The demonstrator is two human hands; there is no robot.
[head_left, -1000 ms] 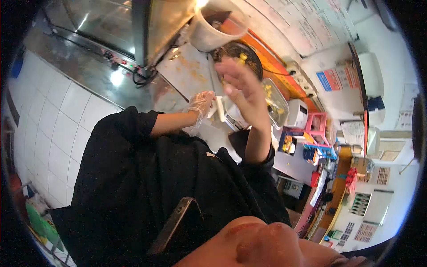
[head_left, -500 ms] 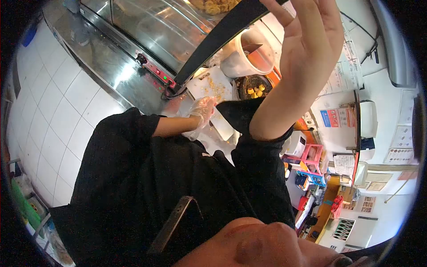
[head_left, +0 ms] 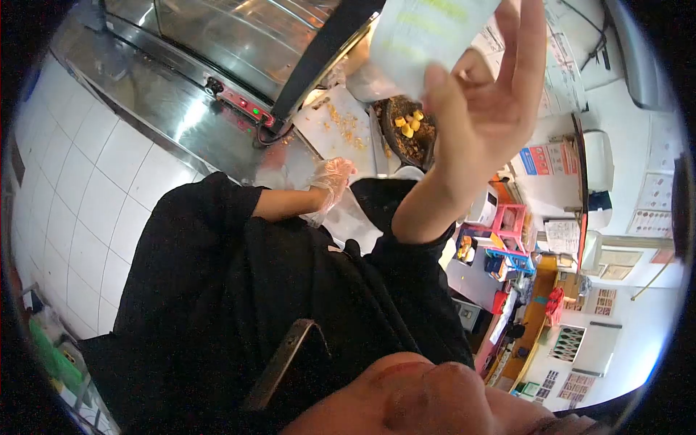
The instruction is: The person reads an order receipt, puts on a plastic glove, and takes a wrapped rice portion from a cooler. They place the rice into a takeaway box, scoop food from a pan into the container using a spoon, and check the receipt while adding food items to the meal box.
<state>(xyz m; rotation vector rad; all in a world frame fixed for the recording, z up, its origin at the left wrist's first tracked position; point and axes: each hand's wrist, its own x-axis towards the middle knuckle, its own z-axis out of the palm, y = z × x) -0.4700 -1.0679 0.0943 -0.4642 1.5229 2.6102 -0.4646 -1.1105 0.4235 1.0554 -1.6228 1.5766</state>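
Note:
My right hand [head_left: 493,101], bare and raised at the top, pinches a white paper slip [head_left: 424,43] with yellow-green marks. The slip's upper part runs out of view. My left hand [head_left: 331,183], in a clear plastic glove, is low with its fingers curled together; what is inside them, if anything, is hidden. It is near the lower edge of a white cutting board [head_left: 315,119] strewn with orange-brown crumbs. Right of the board is a dark bowl-shaped mortar [head_left: 431,138] holding several yellow chunks and brown crumbly food.
A glass display case [head_left: 232,36] with a red control panel [head_left: 246,109] and a dark frame [head_left: 333,54] stands at upper left. The slip partly covers a white bucket [head_left: 368,85]. Pink and blue racks [head_left: 511,225] stand to the right. White floor tiles [head_left: 94,196] are at left.
My right hand has come down and turned, and the paper slip now shows in it. My left hand has hardly moved. The view has shifted, showing more of the mortar.

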